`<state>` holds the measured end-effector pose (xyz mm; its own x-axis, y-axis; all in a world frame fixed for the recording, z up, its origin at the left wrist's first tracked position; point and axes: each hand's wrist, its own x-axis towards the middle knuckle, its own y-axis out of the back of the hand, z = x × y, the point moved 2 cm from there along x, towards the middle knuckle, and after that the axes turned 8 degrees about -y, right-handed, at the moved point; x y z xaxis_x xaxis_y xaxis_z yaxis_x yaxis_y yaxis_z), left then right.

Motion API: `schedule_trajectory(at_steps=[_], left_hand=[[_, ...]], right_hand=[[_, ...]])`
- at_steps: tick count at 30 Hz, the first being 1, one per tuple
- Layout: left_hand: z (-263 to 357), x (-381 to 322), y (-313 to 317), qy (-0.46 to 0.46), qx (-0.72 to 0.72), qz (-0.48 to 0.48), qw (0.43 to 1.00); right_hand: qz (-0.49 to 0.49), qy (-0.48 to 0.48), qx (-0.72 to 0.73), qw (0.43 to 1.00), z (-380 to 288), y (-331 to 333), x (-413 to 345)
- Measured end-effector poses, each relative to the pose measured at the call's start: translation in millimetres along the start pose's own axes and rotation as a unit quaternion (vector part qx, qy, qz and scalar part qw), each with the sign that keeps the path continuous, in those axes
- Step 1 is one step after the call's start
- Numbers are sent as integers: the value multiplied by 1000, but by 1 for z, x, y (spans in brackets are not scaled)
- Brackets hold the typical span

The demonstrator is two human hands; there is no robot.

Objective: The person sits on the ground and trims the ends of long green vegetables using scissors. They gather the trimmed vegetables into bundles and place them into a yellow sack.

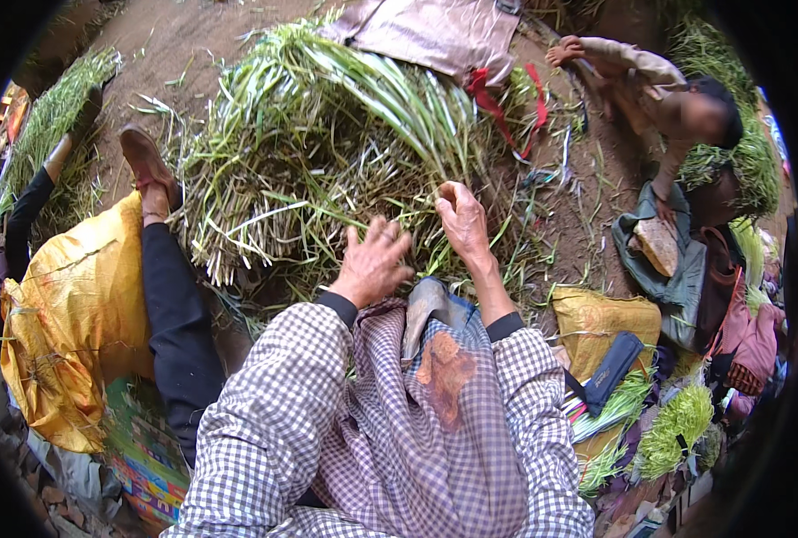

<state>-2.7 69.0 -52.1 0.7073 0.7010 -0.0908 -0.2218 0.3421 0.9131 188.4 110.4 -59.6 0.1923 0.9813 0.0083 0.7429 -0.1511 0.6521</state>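
Note:
Before me lies a large heap of cut green grass stalks [278, 195], its pale stem ends towards me on the left. My left hand [375, 262] hovers at the heap's near edge with its fingers spread, slightly blurred, holding nothing that I can see. Just right of it, my right hand [464, 218] is closed, thumb against the fingers, at the lower ends of long green stalks [399, 101] that arch away to the upper left. The exact grip is partly hidden by the fingers. A checked cloth [432, 430] with a brown patch covers my lap.
A leg in dark trousers [174, 323] and a yellow sack [83, 316] flank the left. At right, another person [668, 101] reaches to a stone [658, 245] on green cloth. A blue pouch [611, 373] rests by a yellow bag [604, 313]. Red strips [496, 111] lie beyond.

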Motion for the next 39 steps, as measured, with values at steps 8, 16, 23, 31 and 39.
schedule_trajectory(at_steps=[8, 16, 23, 31, 39], left_hand=[[46, -138, -50, 63, -285, -60, 955], [-16, -96, 14, 259, -593, 160, 745], [-83, -38, 138, 51, -868, 291, 399], [-76, -73, 101, 224, -725, 305, 576], [-16, -47, 28, 188, -836, 204, 474]], right_hand=[[-224, -110, 26, 968, -38, 34, -38], [-532, -9, 246, 810, -139, 47, -100], [-720, 11, 267, 640, -158, 13, -148], [-292, -146, 198, 924, -94, 18, -76], [-288, -176, 229, 913, -89, 4, -94]])
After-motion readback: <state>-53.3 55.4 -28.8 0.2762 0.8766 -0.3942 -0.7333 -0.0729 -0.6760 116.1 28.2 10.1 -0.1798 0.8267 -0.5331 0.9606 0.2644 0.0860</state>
